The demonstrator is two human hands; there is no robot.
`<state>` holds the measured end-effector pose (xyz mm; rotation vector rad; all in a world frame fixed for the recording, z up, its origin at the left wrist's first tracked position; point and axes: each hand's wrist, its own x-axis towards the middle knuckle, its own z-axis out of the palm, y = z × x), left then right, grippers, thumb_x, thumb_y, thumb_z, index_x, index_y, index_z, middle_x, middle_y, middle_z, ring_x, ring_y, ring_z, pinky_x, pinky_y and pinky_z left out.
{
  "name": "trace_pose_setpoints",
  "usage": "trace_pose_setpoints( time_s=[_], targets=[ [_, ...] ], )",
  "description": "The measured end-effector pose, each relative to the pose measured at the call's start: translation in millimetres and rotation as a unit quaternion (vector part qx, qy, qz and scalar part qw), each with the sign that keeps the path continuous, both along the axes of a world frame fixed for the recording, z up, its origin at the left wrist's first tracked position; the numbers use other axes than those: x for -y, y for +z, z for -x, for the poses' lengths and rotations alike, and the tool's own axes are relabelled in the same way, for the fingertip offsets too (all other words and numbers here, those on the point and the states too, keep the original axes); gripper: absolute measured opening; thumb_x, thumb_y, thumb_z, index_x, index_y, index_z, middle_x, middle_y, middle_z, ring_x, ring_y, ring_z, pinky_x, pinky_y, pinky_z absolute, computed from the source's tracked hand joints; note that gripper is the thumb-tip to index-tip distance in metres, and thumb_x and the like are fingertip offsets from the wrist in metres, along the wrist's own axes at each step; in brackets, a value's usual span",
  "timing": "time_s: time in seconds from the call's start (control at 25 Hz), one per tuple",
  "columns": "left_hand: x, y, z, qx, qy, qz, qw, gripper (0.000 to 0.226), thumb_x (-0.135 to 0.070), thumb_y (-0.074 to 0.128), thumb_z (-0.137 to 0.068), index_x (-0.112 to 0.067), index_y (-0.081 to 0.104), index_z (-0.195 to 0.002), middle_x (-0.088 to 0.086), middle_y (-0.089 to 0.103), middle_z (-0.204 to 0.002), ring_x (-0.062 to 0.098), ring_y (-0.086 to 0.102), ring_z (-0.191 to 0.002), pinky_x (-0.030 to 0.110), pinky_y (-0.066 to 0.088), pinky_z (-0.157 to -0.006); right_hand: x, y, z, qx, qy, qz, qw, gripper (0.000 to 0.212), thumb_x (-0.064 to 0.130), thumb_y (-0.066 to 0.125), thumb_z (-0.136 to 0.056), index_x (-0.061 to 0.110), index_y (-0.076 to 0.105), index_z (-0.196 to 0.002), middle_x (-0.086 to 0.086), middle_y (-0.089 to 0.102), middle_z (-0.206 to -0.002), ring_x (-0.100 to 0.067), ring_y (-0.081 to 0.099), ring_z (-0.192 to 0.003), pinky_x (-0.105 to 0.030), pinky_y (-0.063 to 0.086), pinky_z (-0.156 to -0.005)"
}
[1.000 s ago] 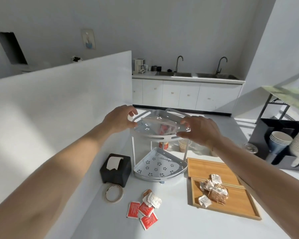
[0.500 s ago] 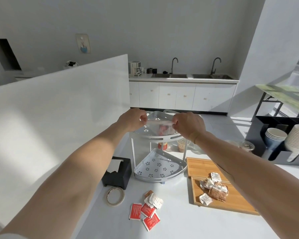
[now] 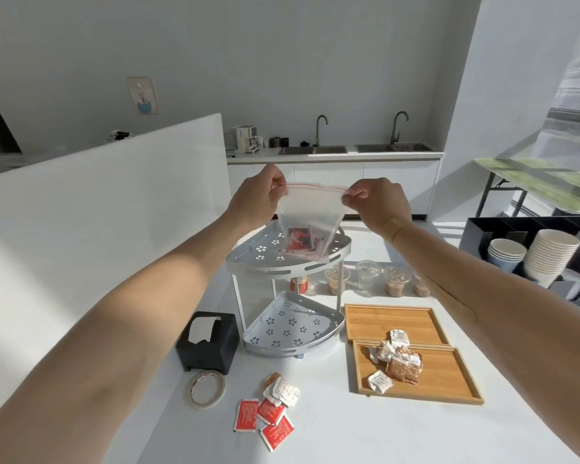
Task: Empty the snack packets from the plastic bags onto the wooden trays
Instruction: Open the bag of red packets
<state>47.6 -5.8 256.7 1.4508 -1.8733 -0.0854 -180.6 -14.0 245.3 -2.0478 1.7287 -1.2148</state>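
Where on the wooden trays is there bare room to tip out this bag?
The far wooden tray is entirely bare. The near wooden tray holds a snack pile on its left half; its right half is free. The counter between the tape roll and the shelf rack is crowded with loose red packets.

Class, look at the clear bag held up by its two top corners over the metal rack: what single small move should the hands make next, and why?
Probably pull the zip strip apart. Both the left hand and right hand pinch the plastic bag at its top corners, the red seal line looks closed, and a red packet sits at the bottom. The far wooden tray lies bare.
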Motion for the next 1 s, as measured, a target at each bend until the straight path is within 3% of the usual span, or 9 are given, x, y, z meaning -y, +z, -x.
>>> trace_pose_setpoints(
  time_s=[0.2, 0.28, 0.36, 0.44, 0.56, 0.76, 1.0],
  targets=[
    [-22.0, 1.7, 55.8, -0.143, -0.086, -0.077, 0.983, 0.007, -0.013, 0.062, -0.089, -0.017, 0.056, -0.088, -0.002, 0.066, -0.090, 0.023, 0.063, -0.092, 0.039, 0.051, -0.082, -20.8, 2.9, 72.7, 0.124, 0.067, -0.041, 0.989, 0.015, 0.028, 0.073, -0.084, 0.016, 0.077, -0.094, -0.004, 0.077, -0.095, -0.018, 0.070, -0.090, -0.028, 0.051, -0.084],
    [-35.1, -18.0, 79.8, -0.209, -0.125, -0.127, 0.961, 0.012, -0.009, 0.064, -0.088, -0.018, 0.058, -0.083, -0.003, 0.067, -0.081, 0.021, 0.064, -0.079, 0.035, 0.052, -0.073, -39.3, -16.4, 107.5, 0.147, 0.099, -0.070, 0.982, 0.007, 0.024, 0.075, -0.083, 0.018, 0.076, -0.088, -0.004, 0.078, -0.089, -0.014, 0.071, -0.082, -0.028, 0.054, -0.078],
    [-49.3, -49.7, 105.0, -0.236, -0.158, -0.167, 0.944, 0.014, -0.007, 0.065, -0.088, -0.017, 0.059, -0.082, -0.006, 0.068, -0.073, 0.013, 0.064, -0.073, 0.027, 0.052, -0.067, -61.7, -45.6, 141.7, 0.157, 0.129, -0.101, 0.974, 0.003, 0.022, 0.076, -0.083, 0.020, 0.075, -0.085, 0.007, 0.077, -0.078, -0.002, 0.070, -0.073, -0.014, 0.052, -0.064],
    [-63.7, -89.0, 132.8, -0.238, -0.176, -0.194, 0.935, 0.013, -0.007, 0.066, -0.088, -0.018, 0.061, -0.083, -0.008, 0.068, -0.071, 0.009, 0.063, -0.071, 0.020, 0.051, -0.064, -83.5, -81.0, 175.6, 0.156, 0.139, -0.129, 0.969, 0.001, 0.022, 0.076, -0.083, 0.022, 0.075, -0.083, 0.015, 0.076, -0.073, 0.005, 0.069, -0.068, -0.006, 0.047, -0.059],
    [-83.8, -146.4, 169.1, -0.227, -0.175, -0.213, 0.934, 0.016, -0.008, 0.069, -0.086, -0.022, 0.062, -0.081, -0.009, 0.065, -0.075, 0.007, 0.060, -0.073, 0.015, 0.048, -0.070, -107.6, -135.0, 217.4, 0.131, 0.108, -0.161, 0.972, 0.003, 0.026, 0.076, -0.083, 0.023, 0.077, -0.084, 0.012, 0.077, -0.080, -0.001, 0.071, -0.078, -0.012, 0.051, -0.070],
    [-112.1, -232.7, 216.4, -0.165, -0.149, -0.268, 0.937, 0.022, -0.013, 0.069, -0.085, -0.033, 0.062, -0.077, -0.024, 0.065, -0.076, -0.004, 0.059, -0.074, 0.010, 0.047, -0.069, -147.4, -216.8, 264.0, 0.079, 0.073, -0.226, 0.968, 0.007, 0.031, 0.075, -0.083, 0.026, 0.076, -0.079, 0.019, 0.075, -0.076, 0.004, 0.069, -0.077, -0.010, 0.049, -0.067],
    [-138.5, -293.8, 243.8, -0.132, -0.121, -0.308, 0.934, 0.024, -0.014, 0.071, -0.083, -0.035, 0.063, -0.075, -0.016, 0.067, -0.079, -0.001, 0.061, -0.083, 0.007, 0.040, -0.070, -185.1, -279.9, 283.7, 0.046, 0.074, -0.289, 0.953, 0.005, 0.025, 0.074, -0.082, 0.027, 0.073, -0.077, 0.014, 0.074, -0.074, 0.003, 0.068, -0.069, -0.014, 0.050, -0.065]
  ],
)
